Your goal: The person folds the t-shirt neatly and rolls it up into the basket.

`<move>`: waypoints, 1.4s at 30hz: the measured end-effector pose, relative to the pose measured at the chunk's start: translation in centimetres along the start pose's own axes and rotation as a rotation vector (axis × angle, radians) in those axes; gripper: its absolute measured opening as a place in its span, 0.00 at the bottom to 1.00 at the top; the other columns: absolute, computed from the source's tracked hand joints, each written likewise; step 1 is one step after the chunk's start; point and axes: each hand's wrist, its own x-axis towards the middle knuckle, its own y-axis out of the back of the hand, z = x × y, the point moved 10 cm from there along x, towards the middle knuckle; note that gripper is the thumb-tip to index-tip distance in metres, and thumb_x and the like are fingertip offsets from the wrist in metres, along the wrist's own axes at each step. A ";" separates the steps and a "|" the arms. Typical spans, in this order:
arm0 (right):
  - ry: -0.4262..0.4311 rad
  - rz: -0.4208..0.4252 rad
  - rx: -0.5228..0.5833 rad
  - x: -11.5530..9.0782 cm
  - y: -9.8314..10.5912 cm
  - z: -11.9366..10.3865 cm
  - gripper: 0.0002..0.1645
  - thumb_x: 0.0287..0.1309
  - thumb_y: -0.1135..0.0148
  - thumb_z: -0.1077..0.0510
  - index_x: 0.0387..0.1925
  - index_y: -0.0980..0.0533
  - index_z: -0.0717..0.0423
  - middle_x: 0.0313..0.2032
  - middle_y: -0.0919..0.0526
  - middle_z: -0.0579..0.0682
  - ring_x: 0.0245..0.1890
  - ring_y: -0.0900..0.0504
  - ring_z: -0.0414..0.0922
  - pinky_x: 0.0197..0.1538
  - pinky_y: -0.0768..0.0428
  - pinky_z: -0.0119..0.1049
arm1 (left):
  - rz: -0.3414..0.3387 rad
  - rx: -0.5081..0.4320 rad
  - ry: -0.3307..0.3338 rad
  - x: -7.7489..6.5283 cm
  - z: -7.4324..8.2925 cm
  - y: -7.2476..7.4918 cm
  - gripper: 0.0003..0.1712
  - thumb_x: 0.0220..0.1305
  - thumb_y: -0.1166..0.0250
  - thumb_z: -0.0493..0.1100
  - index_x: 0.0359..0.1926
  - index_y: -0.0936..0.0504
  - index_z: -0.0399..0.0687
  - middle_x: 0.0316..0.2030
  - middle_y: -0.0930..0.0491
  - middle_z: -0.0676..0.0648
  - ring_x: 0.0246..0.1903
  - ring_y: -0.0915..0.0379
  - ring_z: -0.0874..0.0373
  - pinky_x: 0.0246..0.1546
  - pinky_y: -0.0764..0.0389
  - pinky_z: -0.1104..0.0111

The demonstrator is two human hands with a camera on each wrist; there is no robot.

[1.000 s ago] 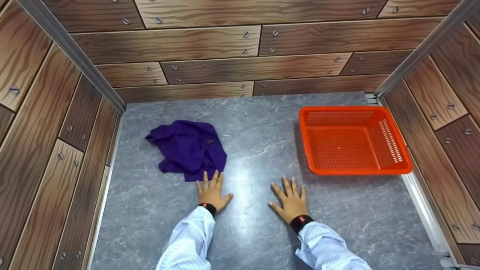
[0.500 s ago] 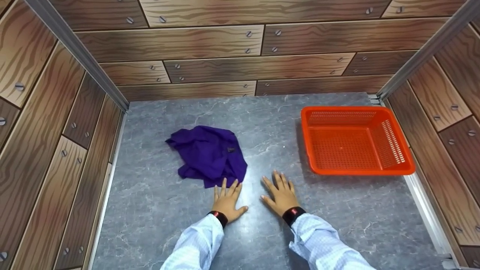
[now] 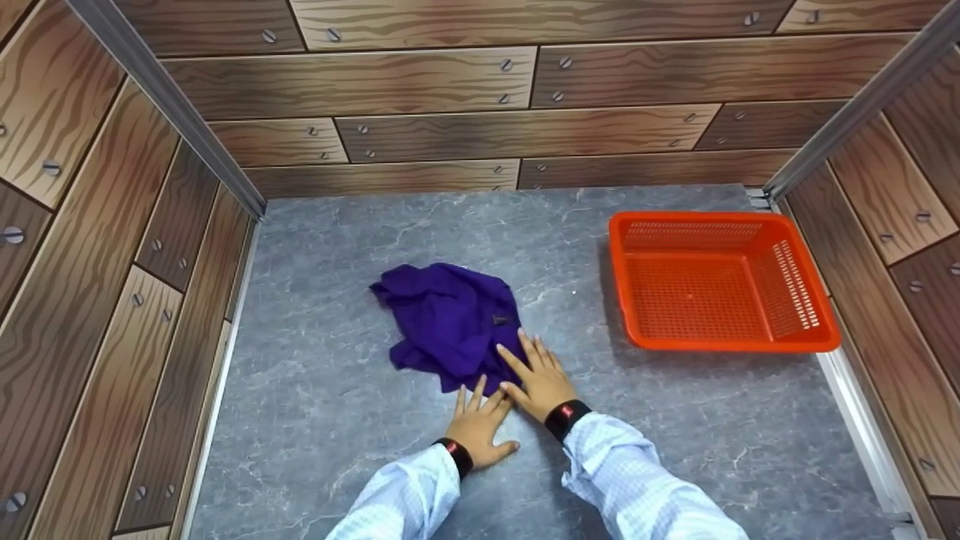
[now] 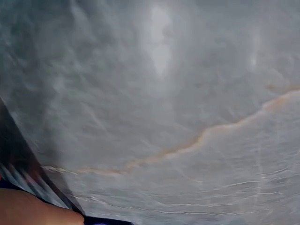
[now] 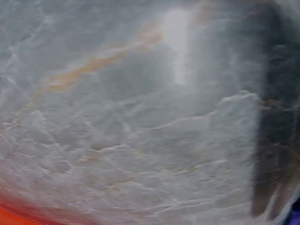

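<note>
A crumpled purple cloth (image 3: 450, 319) with a small dark tag lies on the grey marbled tabletop, left of centre in the head view. My left hand (image 3: 478, 427) has its fingers spread, with the fingertips on the cloth's near edge. Beside it, my right hand (image 3: 541, 379) reaches over the cloth's near right corner, fingers straight. The two hands are close together, right thumb by the left fingertips. In the left wrist view a bit of the left hand (image 4: 37, 208) shows at the lower left. A sliver of purple cloth (image 5: 295, 216) appears in the right wrist view's corner.
An orange perforated basket (image 3: 630, 341) stands at the right, near the side wall. Wood-patterned panels (image 3: 420, 82) enclose the back and both sides, with metal posts (image 3: 172, 105) at the corners. Grey tabletop (image 3: 322, 420) extends around the cloth.
The cloth has slid right and nearer to me along with my left hand. My right hand has moved left from bare tabletop onto the cloth's edge. The basket keeps its place.
</note>
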 end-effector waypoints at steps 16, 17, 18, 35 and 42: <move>-0.091 -0.040 -0.126 -2.4 -2.8 2.1 0.39 0.59 0.54 0.35 0.69 0.47 0.39 0.71 0.49 0.48 0.69 0.52 0.59 0.65 0.54 0.61 | 0.470 0.041 -0.157 -0.6 -1.7 6.1 0.18 0.50 0.40 0.54 0.39 0.22 0.49 0.43 0.26 0.47 0.46 0.30 0.51 0.47 0.30 0.54; -0.090 -0.034 -0.135 -2.5 -2.8 2.1 0.39 0.59 0.54 0.35 0.69 0.46 0.39 0.71 0.49 0.48 0.69 0.52 0.59 0.65 0.54 0.61 | 0.528 0.038 -0.128 -0.6 -2.5 7.0 0.18 0.49 0.40 0.53 0.39 0.23 0.48 0.42 0.27 0.46 0.44 0.30 0.50 0.45 0.30 0.55; -0.085 -0.025 -0.142 -2.6 -2.7 2.1 0.39 0.58 0.53 0.35 0.69 0.46 0.39 0.70 0.48 0.48 0.69 0.52 0.59 0.65 0.53 0.61 | 0.577 0.031 -0.090 -0.6 -3.4 7.7 0.19 0.48 0.40 0.52 0.40 0.23 0.48 0.42 0.28 0.45 0.44 0.31 0.49 0.43 0.30 0.55; -0.071 0.003 -0.078 -3.9 -1.8 3.2 0.39 0.56 0.48 0.37 0.68 0.43 0.40 0.70 0.46 0.49 0.69 0.52 0.60 0.64 0.51 0.61 | 0.488 -0.430 0.684 -0.7 -16.4 8.2 0.37 0.60 0.44 0.49 0.65 0.42 0.33 0.64 0.44 0.29 0.66 0.54 0.34 0.67 0.54 0.52; -0.088 0.006 -0.072 -4.1 -1.5 3.5 0.41 0.53 0.46 0.39 0.68 0.44 0.40 0.70 0.46 0.49 0.69 0.53 0.60 0.63 0.50 0.63 | 0.356 -0.393 0.612 0.6 -14.6 7.7 0.27 0.61 0.46 0.47 0.55 0.28 0.30 0.61 0.38 0.29 0.63 0.49 0.31 0.65 0.49 0.50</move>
